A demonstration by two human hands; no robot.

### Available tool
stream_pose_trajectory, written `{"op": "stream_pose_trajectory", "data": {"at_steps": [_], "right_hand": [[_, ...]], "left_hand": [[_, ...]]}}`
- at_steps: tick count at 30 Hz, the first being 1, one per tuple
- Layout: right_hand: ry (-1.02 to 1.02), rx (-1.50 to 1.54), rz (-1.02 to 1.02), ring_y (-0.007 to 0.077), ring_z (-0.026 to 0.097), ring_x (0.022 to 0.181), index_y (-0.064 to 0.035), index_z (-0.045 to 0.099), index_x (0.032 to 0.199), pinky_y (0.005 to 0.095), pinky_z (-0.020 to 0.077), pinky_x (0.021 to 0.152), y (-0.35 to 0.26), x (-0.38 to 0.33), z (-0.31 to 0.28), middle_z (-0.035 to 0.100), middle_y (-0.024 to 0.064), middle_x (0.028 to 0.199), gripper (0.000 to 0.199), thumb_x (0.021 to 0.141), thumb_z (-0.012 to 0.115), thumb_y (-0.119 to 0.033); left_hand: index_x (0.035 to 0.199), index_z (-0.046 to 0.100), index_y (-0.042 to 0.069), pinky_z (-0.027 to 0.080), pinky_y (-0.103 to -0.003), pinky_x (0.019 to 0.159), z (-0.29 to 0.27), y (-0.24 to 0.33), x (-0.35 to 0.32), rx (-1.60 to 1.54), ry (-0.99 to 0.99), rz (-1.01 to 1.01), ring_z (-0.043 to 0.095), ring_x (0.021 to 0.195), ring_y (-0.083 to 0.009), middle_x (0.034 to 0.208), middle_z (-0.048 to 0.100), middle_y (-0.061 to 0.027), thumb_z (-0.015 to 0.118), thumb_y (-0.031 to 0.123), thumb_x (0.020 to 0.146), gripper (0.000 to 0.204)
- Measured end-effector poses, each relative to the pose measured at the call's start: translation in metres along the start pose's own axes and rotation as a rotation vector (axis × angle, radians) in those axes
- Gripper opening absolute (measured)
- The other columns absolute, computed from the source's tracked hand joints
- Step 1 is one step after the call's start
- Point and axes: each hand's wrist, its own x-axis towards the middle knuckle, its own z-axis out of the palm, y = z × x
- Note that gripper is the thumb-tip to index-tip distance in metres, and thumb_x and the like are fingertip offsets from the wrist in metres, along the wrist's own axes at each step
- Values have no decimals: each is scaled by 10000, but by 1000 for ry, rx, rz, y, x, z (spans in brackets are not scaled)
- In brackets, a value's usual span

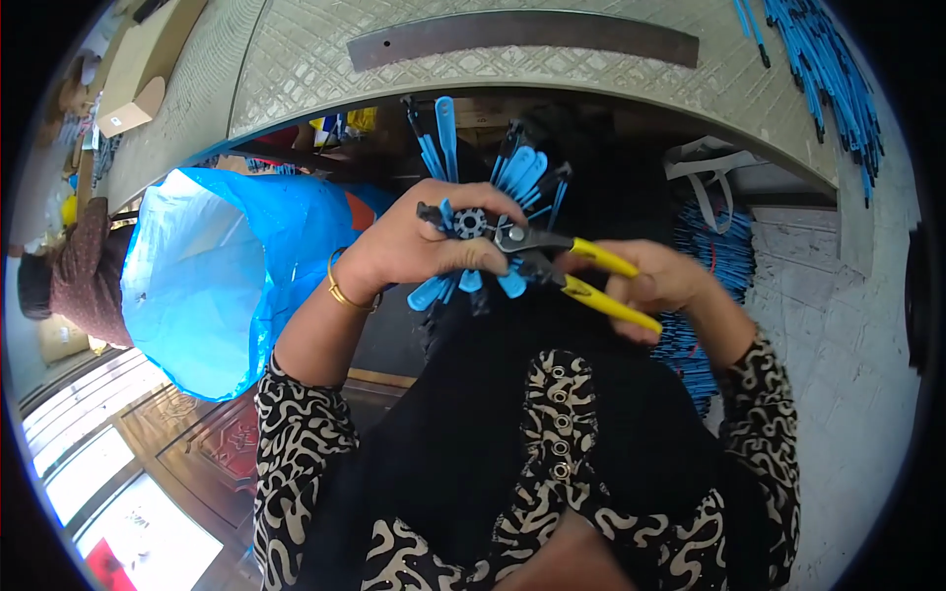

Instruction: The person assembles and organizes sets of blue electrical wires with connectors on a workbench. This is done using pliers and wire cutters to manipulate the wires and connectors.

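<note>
My left hand grips a round black hub with toothed edges. Blue flat-ended rods with black fittings spread out from it on several sides, like spokes. In my right hand are pliers with yellow handles, the fingers wrapped about both grips. The dark jaws of the pliers meet the hub's right side, close to my left thumb and forefinger. Exactly what the jaws bite on is too small to tell. My fingers hide part of the hub and the rods' inner ends.
A patterned table curves across the top, bearing a dark metal strip, a pile of blue rods and a cardboard box. An open blue plastic bag stands left; more blue rods lie lower right. Another person's sleeve shows far left.
</note>
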Motion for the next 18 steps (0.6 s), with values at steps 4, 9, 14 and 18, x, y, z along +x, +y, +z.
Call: {"op": "stream_pose_trajectory", "data": {"at_steps": [4,9,14,18], "right_hand": [[710,-1391,81,170,600,650,-36,317,1314,301,501,597,-34,5,63,610,127,903,696,728,660,-186],[603,-874,27,173,617,663,-42,374,1256,294,515,565,-14,10,40,618,129,885,488,829,562,-187],[-234,392,-19,184,632,618,-16,472,1067,285,525,495,46,26,-28,619,156,797,271,922,463,-245],[-107,354,29,215,637,606,17,474,922,286,528,477,45,20,-31,609,192,727,344,888,523,-322]], "left_hand": [[982,618,47,457,-250,671,-1,-9,-4,69,102,122,571,739,-109,786,613,-40,749,130,685,335],[1016,618,41,461,-253,692,-3,-4,-3,16,67,29,579,765,-120,820,622,-54,751,136,685,370],[1050,606,3,468,-295,744,-4,-3,4,-58,-62,-15,602,828,-187,928,630,-102,770,287,645,521],[1070,600,2,475,-304,750,-1,-10,4,30,-93,78,617,854,-210,964,636,-114,776,291,637,549]]}}
